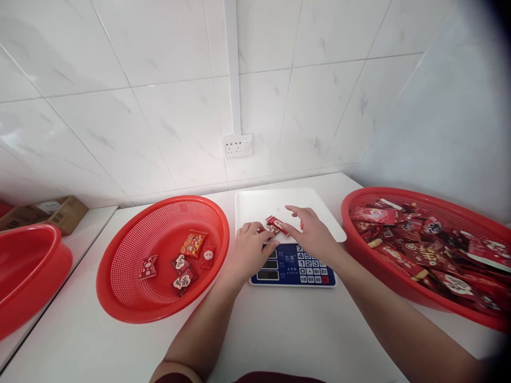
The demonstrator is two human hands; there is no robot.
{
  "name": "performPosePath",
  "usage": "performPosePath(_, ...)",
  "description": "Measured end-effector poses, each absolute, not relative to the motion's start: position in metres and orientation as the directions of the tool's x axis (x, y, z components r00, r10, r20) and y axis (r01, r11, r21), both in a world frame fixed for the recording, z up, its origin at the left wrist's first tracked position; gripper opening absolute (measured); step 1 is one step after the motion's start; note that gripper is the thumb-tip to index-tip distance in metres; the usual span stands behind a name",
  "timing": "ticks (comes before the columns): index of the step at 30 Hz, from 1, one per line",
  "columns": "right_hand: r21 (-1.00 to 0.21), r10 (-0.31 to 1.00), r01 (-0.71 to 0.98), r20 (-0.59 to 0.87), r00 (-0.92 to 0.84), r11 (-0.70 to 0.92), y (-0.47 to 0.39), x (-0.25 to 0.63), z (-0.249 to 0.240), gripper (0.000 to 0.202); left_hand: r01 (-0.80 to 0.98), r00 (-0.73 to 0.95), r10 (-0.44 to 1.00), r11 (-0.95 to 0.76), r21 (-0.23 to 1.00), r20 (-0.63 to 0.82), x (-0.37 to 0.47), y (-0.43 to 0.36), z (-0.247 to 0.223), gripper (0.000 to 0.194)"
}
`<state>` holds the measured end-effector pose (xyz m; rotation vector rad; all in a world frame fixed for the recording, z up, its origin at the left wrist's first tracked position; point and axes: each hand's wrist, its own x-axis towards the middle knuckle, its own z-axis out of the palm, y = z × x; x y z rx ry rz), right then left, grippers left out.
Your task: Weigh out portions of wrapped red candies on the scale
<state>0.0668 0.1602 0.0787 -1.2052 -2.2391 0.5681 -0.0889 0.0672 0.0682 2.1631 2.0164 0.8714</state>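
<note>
Small red packets [277,224] lie on the white pan of a scale [319,205] with a blue keypad. My left hand [251,250] is over the pan's left part, its fingers curled onto the packets' left side. Just right of the packets, my right hand [313,234] has its thumb and fingers spread, with nothing held between them. To the left, a red mesh basket [136,234] holds several packets [193,243]. A fuller red basket [349,218] on the right is heaped with red packets [427,252].
Another red basket [35,276] stands at the far left, near a cardboard box [69,215]. Behind the white table [279,330] rises a tiled wall with a socket [238,146]. The two mesh baskets flank the scale closely.
</note>
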Motion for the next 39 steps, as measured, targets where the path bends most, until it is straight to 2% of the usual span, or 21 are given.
performPosePath(5, -0.636, 0.778, 0.511, 0.242, -0.580, 0.579, 0.165, 0.058, 0.074, 0.047, 0.924, -0.040, 0.948, -0.085, 0.373, 0.316, -0.087, 0.066, 0.067, 0.031)
performPosePath(10, -0.651, 0.791, 0.515, 0.227, -0.568, 0.557, 0.169, 0.058, 0.070, 0.045, 0.917, -0.059, 0.944, -0.077, 0.391, 0.324, -0.089, 0.066, 0.065, 0.035)
performPosePath(15, -0.614, 0.758, 0.529, 0.185, -0.626, 0.586, 0.162, 0.063, 0.074, 0.039, 0.902, -0.035, 0.952, -0.100, 0.419, 0.303, -0.089, 0.065, 0.067, 0.035)
performPosePath(20, -0.588, 0.752, 0.558, 0.137, -0.645, 0.586, 0.150, 0.078, 0.081, 0.038, 0.917, -0.040, 0.960, -0.075, 0.392, 0.278, -0.088, 0.065, 0.069, 0.035)
performPosePath(24, -0.540, 0.812, 0.636, 0.170, -0.558, 0.551, 0.147, 0.114, 0.093, 0.040, 0.912, -0.056, 0.949, -0.078, 0.403, 0.311, -0.090, 0.067, 0.067, 0.033)
performPosePath(27, -0.470, 0.866, 0.729, 0.216, -0.452, 0.498, 0.152, 0.158, 0.108, 0.042, 0.876, -0.068, 0.900, -0.152, 0.458, 0.430, -0.093, 0.068, 0.069, 0.025)
performPosePath(30, -0.364, 0.936, 0.864, 0.186, -0.299, 0.349, 0.164, 0.214, 0.122, 0.045, 0.829, -0.118, 0.792, -0.254, 0.499, 0.599, -0.094, 0.067, 0.076, 0.020)
performPosePath(32, -0.245, 0.974, 0.948, 0.148, -0.172, 0.205, 0.174, 0.254, 0.126, 0.047, 0.810, -0.148, 0.743, -0.288, 0.511, 0.653, -0.094, 0.065, 0.082, 0.019)
performPosePath(34, -0.148, 0.994, 0.986, 0.091, -0.067, 0.080, 0.182, 0.290, 0.125, 0.049, 0.796, -0.181, 0.740, -0.276, 0.538, 0.648, -0.093, 0.064, 0.087, 0.020)
performPosePath(36, -0.105, 1.000, 0.994, 0.017, -0.010, 0.012, 0.187, 0.316, 0.120, 0.051, 0.787, -0.198, 0.760, -0.253, 0.563, 0.619, -0.092, 0.062, 0.089, 0.021)
performPosePath(39, -0.083, 0.995, 0.996, -0.090, -0.049, 0.042, 0.189, 0.327, 0.105, 0.054, 0.778, -0.183, 0.796, -0.242, 0.580, 0.577, -0.088, 0.061, 0.089, 0.022)
